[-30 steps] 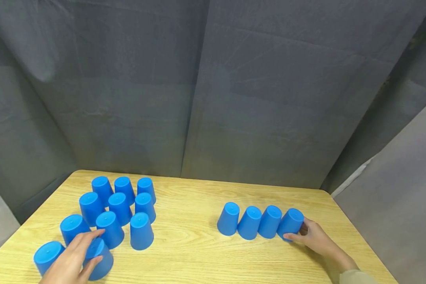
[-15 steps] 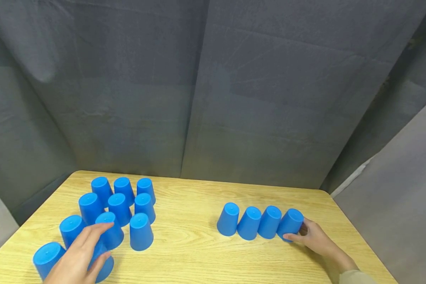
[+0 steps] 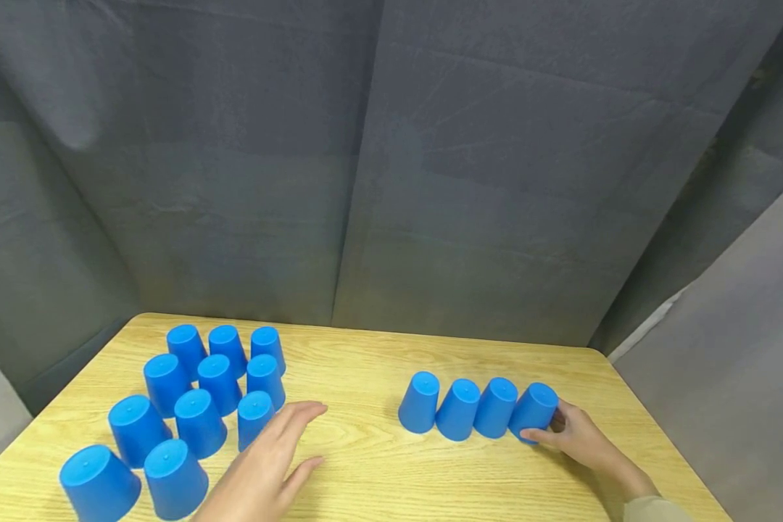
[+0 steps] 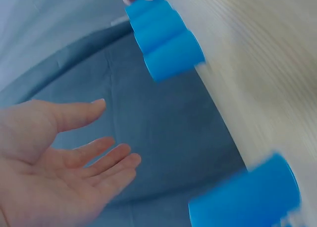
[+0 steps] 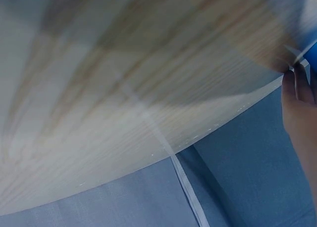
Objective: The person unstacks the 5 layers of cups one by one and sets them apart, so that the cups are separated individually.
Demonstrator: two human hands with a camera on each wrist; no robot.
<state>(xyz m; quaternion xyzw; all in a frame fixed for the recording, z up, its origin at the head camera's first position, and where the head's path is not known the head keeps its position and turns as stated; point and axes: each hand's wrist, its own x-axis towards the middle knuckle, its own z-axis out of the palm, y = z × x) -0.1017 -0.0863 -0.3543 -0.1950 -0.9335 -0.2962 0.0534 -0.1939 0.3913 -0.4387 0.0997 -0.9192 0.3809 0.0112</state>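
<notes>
My right hand (image 3: 577,435) grips the rightmost blue cup (image 3: 536,406) of a short row, thumb at its front and fingers behind it. This cup stands upside down like the others. Only a sliver of the cup (image 4: 143,7) shows in the left wrist view, and another bit of blue cup (image 5: 312,56) appears beside the right hand in its own wrist view. My left hand (image 3: 261,467) is over the table with thumb and fingers apart, holding nothing. It partly covers a blue cup (image 3: 254,413) in the head view. The left wrist view shows its bare palm (image 4: 59,182).
Several upside-down blue cups (image 3: 199,424) stand in rows on the left of the wooden table (image 3: 339,464). Beside the held cup, other blue cups (image 3: 420,402) stand close together. Grey curtains (image 3: 470,181) rise behind the table and at its sides.
My left hand has moved away from the front-left cup, rising and shifting to the right without any cup. The right hand stays on its cup. The cups look unmoved.
</notes>
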